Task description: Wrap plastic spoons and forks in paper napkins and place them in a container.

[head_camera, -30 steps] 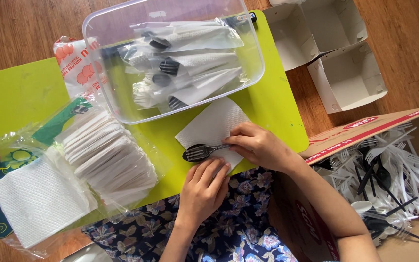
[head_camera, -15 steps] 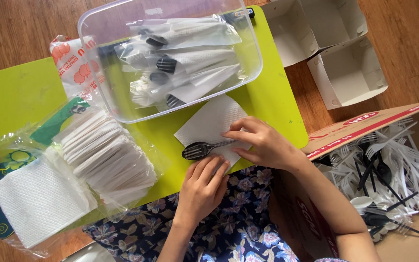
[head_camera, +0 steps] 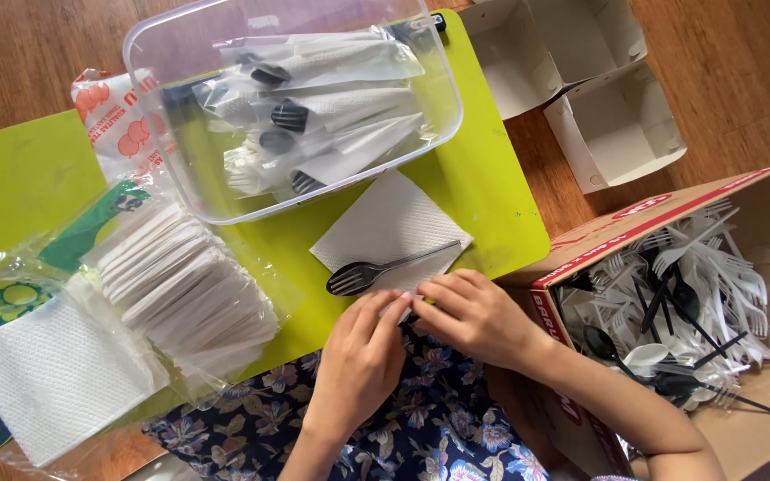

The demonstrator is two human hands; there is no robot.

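Here, seen from the head camera, a white napkin [head_camera: 391,227] lies flat on a bright green mat [head_camera: 20,174]. A black plastic fork [head_camera: 376,270] rests across the napkin, with its prongs pointing left. Both hands meet at the near corner of the napkin. The left hand [head_camera: 363,356] has its fingers bent and close together, and its fingertips pinch that corner. The right hand [head_camera: 474,316] sits just beside it, fingers curled and pressed together, pinching the same corner from the other side. The two hands touch each other.

Behind the napkin stands a clear plastic tub [head_camera: 291,107] with rolled-up napkin and cutlery packs inside. To the left sits a stack of folded napkins [head_camera: 180,281] in a see-through wrapper, and one more white napkin pack [head_camera: 55,374] lies near the corner. To the right, a cardboard box [head_camera: 741,303] on the wooden floor is full of loose white and black plastic forks and spoons [head_camera: 679,294]. Two empty white paper boxes [head_camera: 590,89] lie farther back.
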